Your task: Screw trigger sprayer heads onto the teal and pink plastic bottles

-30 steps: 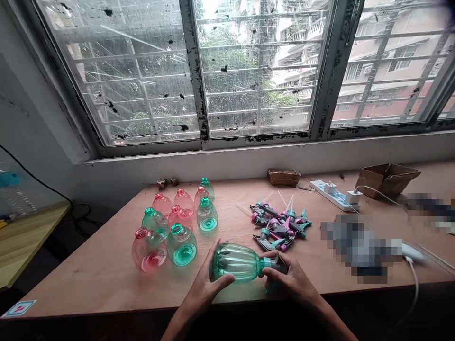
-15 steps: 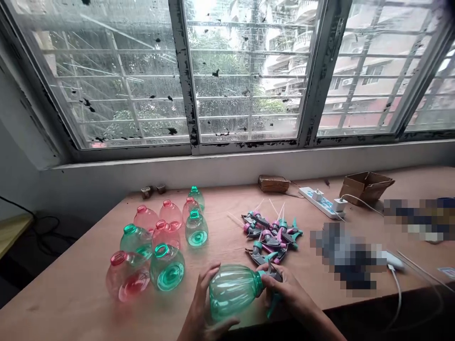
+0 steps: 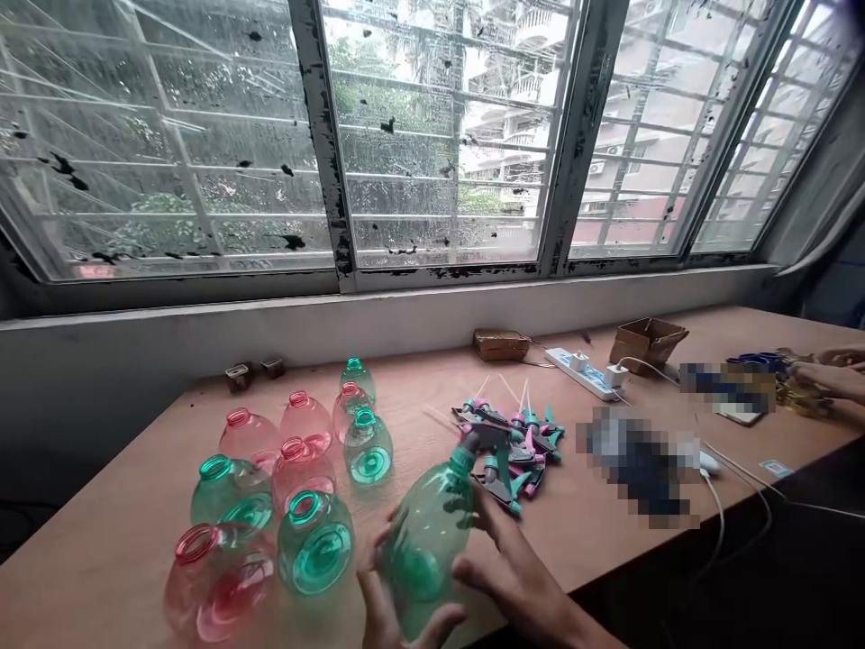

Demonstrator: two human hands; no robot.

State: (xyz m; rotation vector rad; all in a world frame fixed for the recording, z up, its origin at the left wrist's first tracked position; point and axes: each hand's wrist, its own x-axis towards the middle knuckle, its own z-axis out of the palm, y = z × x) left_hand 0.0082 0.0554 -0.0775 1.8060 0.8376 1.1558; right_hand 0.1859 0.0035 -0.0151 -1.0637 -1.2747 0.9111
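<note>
A clear green spray bottle [image 3: 429, 523] with a dark grey and teal trigger head on its neck is held between my two hands, tilted with its head up and to the right. My left hand [image 3: 382, 599] cups its lower left side, fingers closed round the base. My right hand [image 3: 506, 563] grips the right side below the neck, its fingertips partly behind the clear wall. Beyond the bottle lies a pile of loose trigger heads [image 3: 520, 451] in grey, pink and teal with thin tubes. Left of my hands stand several open green bottles [image 3: 316, 550] and red bottles [image 3: 220, 586].
A power strip [image 3: 581, 374] with plugs, an open cardboard box [image 3: 649, 344] and a brown block [image 3: 501, 344] sit along the back. Cables and a blurred-out item [image 3: 635, 464] lie to the right. Another person's hand [image 3: 831, 379] is at the far right.
The bottle has swung from lying sideways to nearly upright. My right hand has moved from the trigger head down to the bottle's body. The view has turned right, bringing another person's hand in.
</note>
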